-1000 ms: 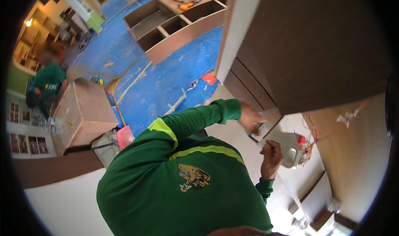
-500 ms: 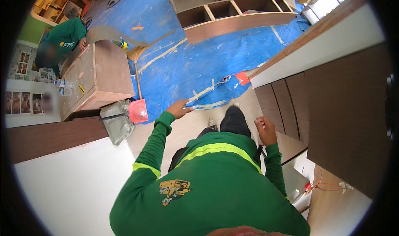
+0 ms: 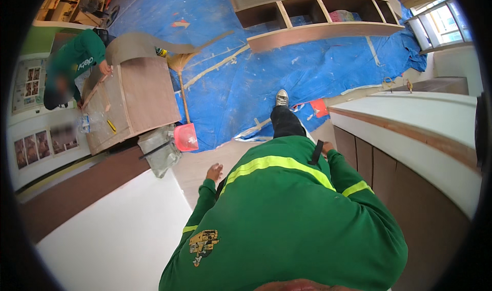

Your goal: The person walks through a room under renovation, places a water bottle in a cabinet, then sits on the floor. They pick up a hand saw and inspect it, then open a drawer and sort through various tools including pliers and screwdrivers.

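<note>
My left hand [image 3: 214,172] hangs beside my green shirt with its fingers loosely apart and nothing in it, over the pale floor. My right hand [image 3: 326,148] is at my right hip, partly hidden by my body and a black strap [image 3: 316,152]; I cannot tell whether it is closed or holds anything. A dark-trousered leg [image 3: 287,122] reaches forward, the shoe [image 3: 282,97] on the blue plastic sheet [image 3: 220,101]. A pink dustpan [image 3: 186,137] and a grey bag [image 3: 160,157] lie ahead to the left of my left hand.
A co-worker [image 3: 77,60] bends over a plywood box [image 3: 149,93] on the left. An open wooden carcass [image 3: 323,31] stands on the sheet ahead. A long broom handle [image 3: 184,100] lies beside the box. A panel edge [image 3: 405,130] runs along my right; a window [image 3: 441,24] is beyond.
I have turned rightward and moved forward toward the blue sheet. My hands have dropped to my sides from in front of me, and my foot has stepped onto the sheet.
</note>
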Action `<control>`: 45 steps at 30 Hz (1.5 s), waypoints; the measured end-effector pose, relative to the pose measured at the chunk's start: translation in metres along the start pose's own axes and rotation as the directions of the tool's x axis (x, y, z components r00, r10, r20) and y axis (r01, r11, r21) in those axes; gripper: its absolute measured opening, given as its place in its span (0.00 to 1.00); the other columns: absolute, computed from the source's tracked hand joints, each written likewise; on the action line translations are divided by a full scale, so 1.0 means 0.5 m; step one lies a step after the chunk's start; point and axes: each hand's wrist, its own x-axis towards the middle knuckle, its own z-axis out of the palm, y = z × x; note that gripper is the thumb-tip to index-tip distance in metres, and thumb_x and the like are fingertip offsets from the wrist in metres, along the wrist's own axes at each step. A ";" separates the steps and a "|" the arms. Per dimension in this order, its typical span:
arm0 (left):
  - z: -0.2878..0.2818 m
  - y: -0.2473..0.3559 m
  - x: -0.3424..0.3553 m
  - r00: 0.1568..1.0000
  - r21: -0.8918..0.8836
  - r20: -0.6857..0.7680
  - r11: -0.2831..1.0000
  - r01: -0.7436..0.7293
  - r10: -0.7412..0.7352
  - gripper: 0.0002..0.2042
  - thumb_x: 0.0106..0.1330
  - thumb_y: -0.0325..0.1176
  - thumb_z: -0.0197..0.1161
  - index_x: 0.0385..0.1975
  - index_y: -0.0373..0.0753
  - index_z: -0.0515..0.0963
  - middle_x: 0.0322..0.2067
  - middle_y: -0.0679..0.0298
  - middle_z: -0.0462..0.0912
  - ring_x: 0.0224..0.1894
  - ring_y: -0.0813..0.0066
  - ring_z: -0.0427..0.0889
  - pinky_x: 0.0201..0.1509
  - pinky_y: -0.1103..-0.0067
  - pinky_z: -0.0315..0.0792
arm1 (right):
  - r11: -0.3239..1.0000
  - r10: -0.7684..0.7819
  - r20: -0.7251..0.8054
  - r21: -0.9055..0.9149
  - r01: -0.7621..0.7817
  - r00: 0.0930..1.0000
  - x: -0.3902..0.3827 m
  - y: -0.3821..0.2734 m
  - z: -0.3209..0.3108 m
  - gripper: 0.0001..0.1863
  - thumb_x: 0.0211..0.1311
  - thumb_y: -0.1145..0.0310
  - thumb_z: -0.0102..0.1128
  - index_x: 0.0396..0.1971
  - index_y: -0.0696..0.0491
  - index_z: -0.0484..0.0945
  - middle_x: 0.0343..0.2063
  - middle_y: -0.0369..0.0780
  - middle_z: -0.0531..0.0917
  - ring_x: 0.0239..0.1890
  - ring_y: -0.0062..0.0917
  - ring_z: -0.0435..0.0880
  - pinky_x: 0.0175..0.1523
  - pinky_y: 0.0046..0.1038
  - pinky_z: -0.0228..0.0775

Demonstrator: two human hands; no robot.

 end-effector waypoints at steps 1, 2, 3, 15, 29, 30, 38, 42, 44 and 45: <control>-0.026 -0.029 0.004 0.999 -0.052 0.011 0.998 -0.029 0.030 0.29 0.75 0.49 0.62 0.69 0.37 0.73 0.55 0.53 0.84 0.59 0.57 0.82 0.62 0.66 0.77 | 0.997 0.030 -0.059 0.074 -0.026 0.998 -0.025 -0.042 -0.014 0.13 0.69 0.57 0.64 0.38 0.53 0.83 0.28 0.41 0.85 0.26 0.32 0.86 0.30 0.41 0.77; -0.042 -0.029 0.020 0.995 -0.016 0.056 0.996 -0.084 0.085 0.27 0.75 0.48 0.61 0.67 0.37 0.74 0.54 0.53 0.84 0.58 0.57 0.83 0.61 0.65 0.77 | 0.995 0.022 -0.036 0.098 -0.018 0.999 0.004 -0.053 -0.045 0.14 0.69 0.57 0.62 0.38 0.53 0.84 0.25 0.41 0.85 0.22 0.33 0.84 0.26 0.41 0.75; -0.070 -0.021 0.042 0.986 0.029 0.087 0.989 -0.147 0.144 0.24 0.76 0.47 0.60 0.64 0.38 0.76 0.53 0.53 0.85 0.57 0.57 0.83 0.60 0.65 0.77 | 0.976 0.065 -0.069 0.213 -0.049 0.996 0.017 -0.101 -0.065 0.12 0.70 0.58 0.62 0.43 0.50 0.83 0.24 0.38 0.82 0.21 0.29 0.82 0.26 0.39 0.74; -0.352 0.461 0.500 0.997 -0.293 -0.046 0.955 0.042 -0.058 0.25 0.71 0.45 0.69 0.63 0.40 0.76 0.37 0.60 0.85 0.33 0.72 0.82 0.40 0.70 0.79 | 0.913 -0.194 -0.214 0.318 0.256 0.957 0.126 -0.703 -0.289 0.16 0.65 0.53 0.67 0.45 0.48 0.81 0.31 0.35 0.84 0.27 0.23 0.82 0.32 0.35 0.76; -0.598 1.240 1.145 0.894 0.332 0.011 0.842 -0.426 0.448 0.38 0.63 0.48 0.74 0.68 0.33 0.69 0.50 0.46 0.87 0.54 0.52 0.86 0.60 0.63 0.77 | 0.965 -0.218 -0.377 -0.221 0.141 0.900 0.032 -1.161 0.034 0.48 0.59 0.43 0.72 0.69 0.61 0.66 0.58 0.61 0.77 0.60 0.55 0.79 0.66 0.44 0.73; -0.593 1.268 1.169 0.883 0.316 -0.030 0.843 -0.436 0.468 0.38 0.62 0.49 0.75 0.68 0.33 0.69 0.50 0.46 0.87 0.54 0.51 0.86 0.60 0.63 0.77 | 0.964 -0.196 -0.382 -0.241 0.108 0.903 0.017 -1.207 0.036 0.50 0.59 0.43 0.72 0.72 0.60 0.63 0.62 0.63 0.74 0.63 0.57 0.77 0.68 0.45 0.72; -0.480 1.409 1.393 0.941 0.279 -0.155 0.927 -0.251 0.302 0.45 0.59 0.56 0.77 0.67 0.28 0.67 0.55 0.45 0.84 0.58 0.51 0.84 0.65 0.64 0.75 | 0.978 0.157 -0.217 -0.100 -0.182 0.963 0.164 -1.286 0.115 0.57 0.57 0.46 0.74 0.77 0.58 0.51 0.69 0.64 0.64 0.68 0.61 0.70 0.71 0.52 0.67; -0.414 1.430 1.510 0.932 0.195 -0.305 0.970 -0.142 0.198 0.49 0.56 0.61 0.77 0.65 0.25 0.67 0.57 0.42 0.82 0.59 0.48 0.82 0.66 0.64 0.74 | 0.942 0.248 -0.264 -0.157 -0.295 0.932 0.190 -1.323 0.133 0.56 0.58 0.44 0.73 0.76 0.57 0.52 0.69 0.57 0.66 0.68 0.55 0.72 0.66 0.60 0.70; -0.390 1.426 1.556 0.904 0.243 -0.365 0.960 -0.141 0.225 0.50 0.55 0.62 0.77 0.65 0.24 0.68 0.57 0.40 0.81 0.60 0.46 0.82 0.68 0.63 0.72 | 0.927 0.252 -0.326 -0.188 -0.323 0.911 0.188 -1.341 0.125 0.55 0.58 0.44 0.71 0.76 0.57 0.53 0.67 0.54 0.68 0.67 0.53 0.74 0.63 0.60 0.72; -0.378 1.421 1.584 0.889 0.263 -0.395 0.956 -0.132 0.231 0.48 0.56 0.59 0.78 0.64 0.24 0.68 0.56 0.40 0.82 0.58 0.47 0.83 0.65 0.64 0.75 | 0.922 0.226 -0.364 -0.220 -0.319 0.904 0.190 -1.339 0.121 0.53 0.60 0.43 0.69 0.76 0.57 0.54 0.66 0.53 0.70 0.65 0.51 0.75 0.61 0.58 0.75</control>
